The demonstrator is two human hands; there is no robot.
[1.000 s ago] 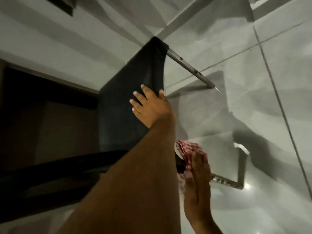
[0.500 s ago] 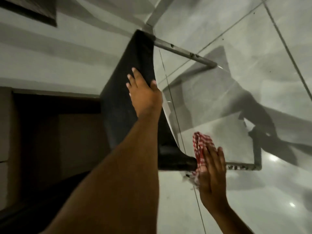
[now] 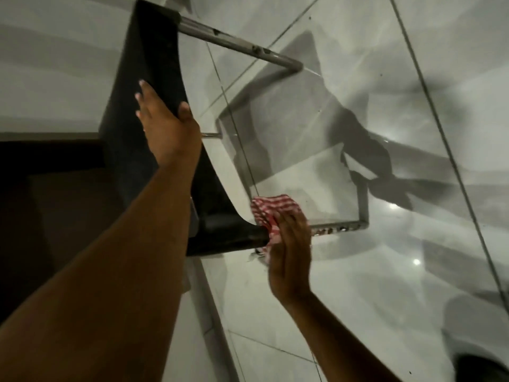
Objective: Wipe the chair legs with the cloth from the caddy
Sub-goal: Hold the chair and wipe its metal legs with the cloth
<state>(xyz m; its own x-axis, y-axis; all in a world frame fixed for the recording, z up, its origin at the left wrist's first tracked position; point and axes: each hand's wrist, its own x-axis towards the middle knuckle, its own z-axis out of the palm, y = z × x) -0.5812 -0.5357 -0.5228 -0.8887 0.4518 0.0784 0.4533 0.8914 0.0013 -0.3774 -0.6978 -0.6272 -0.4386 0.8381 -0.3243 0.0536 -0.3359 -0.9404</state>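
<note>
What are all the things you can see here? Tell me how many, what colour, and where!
chair seat: one, black, left of middle, tipped so its metal frame shows
chair legs: silvery grey metal tubes, one bar running across the top and one near the bottom, joined at the corners
cloth: one, red and white checked, wrapped on the lower tube beside the seat
floor: shiny pale grey tiles with thin dark lines and shadows, all around
dark shape: one, black, bottom right corner, cannot tell what it is
left hand: one, gripping the seat's edge
right hand: one, pressing the cloth on the tube
</note>
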